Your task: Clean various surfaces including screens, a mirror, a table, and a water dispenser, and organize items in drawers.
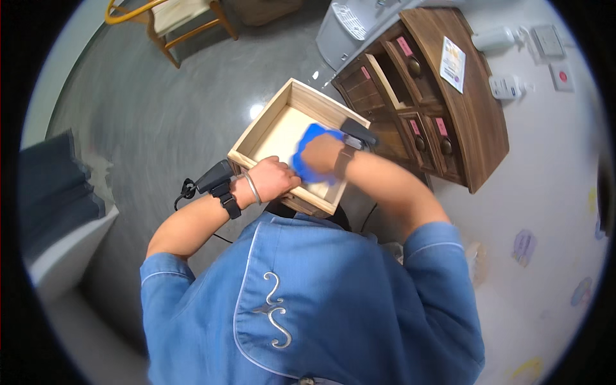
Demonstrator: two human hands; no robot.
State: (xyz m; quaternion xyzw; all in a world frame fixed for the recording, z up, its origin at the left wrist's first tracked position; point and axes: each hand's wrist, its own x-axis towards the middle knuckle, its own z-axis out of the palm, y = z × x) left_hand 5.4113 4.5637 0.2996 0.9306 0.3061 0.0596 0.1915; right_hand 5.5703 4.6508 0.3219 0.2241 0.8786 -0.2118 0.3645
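Note:
A light wooden drawer (262, 115), open side up, is held out in front of my body. My left hand (275, 178) grips the drawer's near wall, its fingers curled over the top edge. Inside the drawer my right hand (323, 153) presses a blue cloth (304, 144) near the bottom and the right wall; hand and cloth are blurred. The fingers of my right hand are mostly hidden by the hand itself and the cloth. Each wrist carries a strapped black device.
At the right stands a dark wooden cabinet (481, 130) with an empty drawer slot (392, 79) and pink labels. A printed packet (453, 65) lies on its top, pump bottles (505, 87) beside it. A grey bin (334, 38) and a wooden chair (192, 41) are farther off.

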